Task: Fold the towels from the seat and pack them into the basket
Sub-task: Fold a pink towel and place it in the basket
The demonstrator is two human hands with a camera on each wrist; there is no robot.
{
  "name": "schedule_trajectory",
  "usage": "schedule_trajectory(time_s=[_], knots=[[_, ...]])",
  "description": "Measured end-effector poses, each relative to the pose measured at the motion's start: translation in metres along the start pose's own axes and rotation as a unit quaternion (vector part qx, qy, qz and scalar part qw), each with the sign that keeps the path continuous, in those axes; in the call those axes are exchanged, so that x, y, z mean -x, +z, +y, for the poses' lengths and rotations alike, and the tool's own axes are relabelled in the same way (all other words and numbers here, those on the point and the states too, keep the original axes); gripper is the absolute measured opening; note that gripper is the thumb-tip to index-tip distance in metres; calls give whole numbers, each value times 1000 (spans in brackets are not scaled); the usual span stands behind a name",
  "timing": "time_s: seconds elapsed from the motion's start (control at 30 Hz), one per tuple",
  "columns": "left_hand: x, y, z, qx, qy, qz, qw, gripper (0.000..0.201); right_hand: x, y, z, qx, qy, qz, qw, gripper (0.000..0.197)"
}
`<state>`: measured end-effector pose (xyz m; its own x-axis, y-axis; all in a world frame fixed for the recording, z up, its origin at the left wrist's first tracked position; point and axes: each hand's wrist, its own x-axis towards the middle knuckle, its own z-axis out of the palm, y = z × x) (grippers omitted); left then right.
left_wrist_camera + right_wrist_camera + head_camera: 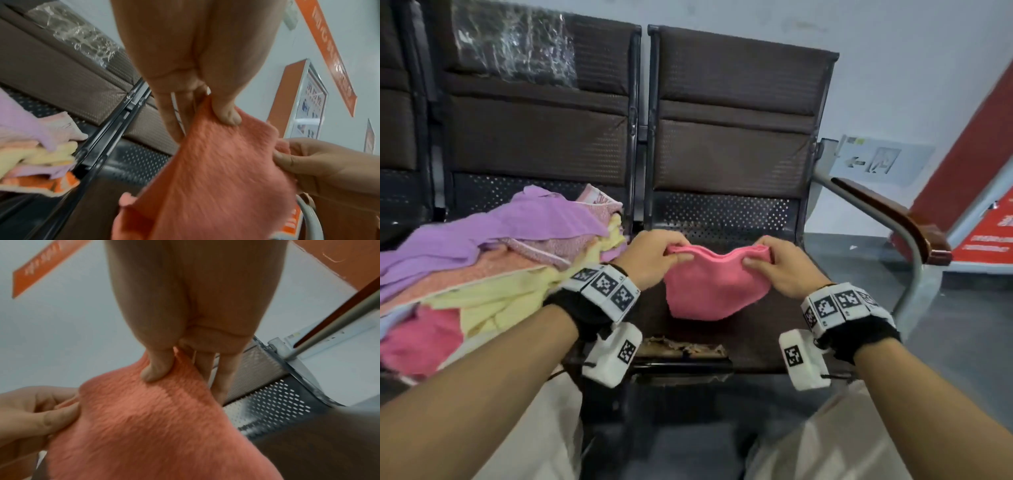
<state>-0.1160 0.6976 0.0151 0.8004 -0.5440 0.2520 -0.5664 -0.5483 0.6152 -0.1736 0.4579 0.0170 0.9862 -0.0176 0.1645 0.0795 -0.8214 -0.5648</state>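
Note:
A pink towel [714,284] hangs doubled over above the right brown seat [767,346]. My left hand [654,255] pinches its upper left corner between thumb and fingers. My right hand [774,262] pinches the upper right corner the same way. The left wrist view has the left thumb pressed on the pink towel [216,170], with the right hand [304,164] at the far edge. In the right wrist view the right thumb presses into the pink towel [154,426], and the left hand [35,412] holds the other corner. No basket is in view.
A loose pile of towels [493,257], purple, yellow, peach and pink, covers the left seat. Seat backs [736,113] rise behind. A metal armrest with a wooden top [893,219] stands at the right. Grey floor lies beyond it.

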Motion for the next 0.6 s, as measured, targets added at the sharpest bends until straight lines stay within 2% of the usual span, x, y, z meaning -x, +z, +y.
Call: schedule_trajectory(time_s=[0.1, 0.13, 0.2, 0.27, 0.37, 0.5, 0.6], knots=[[25, 21, -10, -38, 13, -187, 981, 14, 30, 18, 19, 1, 20, -117, 993, 9], [29, 24, -12, -32, 15, -227, 973, 15, 36, 22, 24, -12, 25, -139, 990, 14], [30, 28, -17, -5, -1, -264, 964, 12, 41, 27, 32, -39, 44, -157, 986, 18], [24, 30, -22, 18, -20, -264, 964, 13, 39, 30, 37, -55, 57, -153, 985, 16], [5, 34, -29, 31, -31, -232, 972, 10, 24, 32, 46, -74, 76, -130, 986, 5], [-32, 44, -45, 51, -43, -159, 985, 10, -6, 32, 59, -133, 119, -121, 976, 8], [-63, 53, -62, 37, -64, -118, 990, 12, -31, 34, 72, -166, 141, -114, 969, 18]])
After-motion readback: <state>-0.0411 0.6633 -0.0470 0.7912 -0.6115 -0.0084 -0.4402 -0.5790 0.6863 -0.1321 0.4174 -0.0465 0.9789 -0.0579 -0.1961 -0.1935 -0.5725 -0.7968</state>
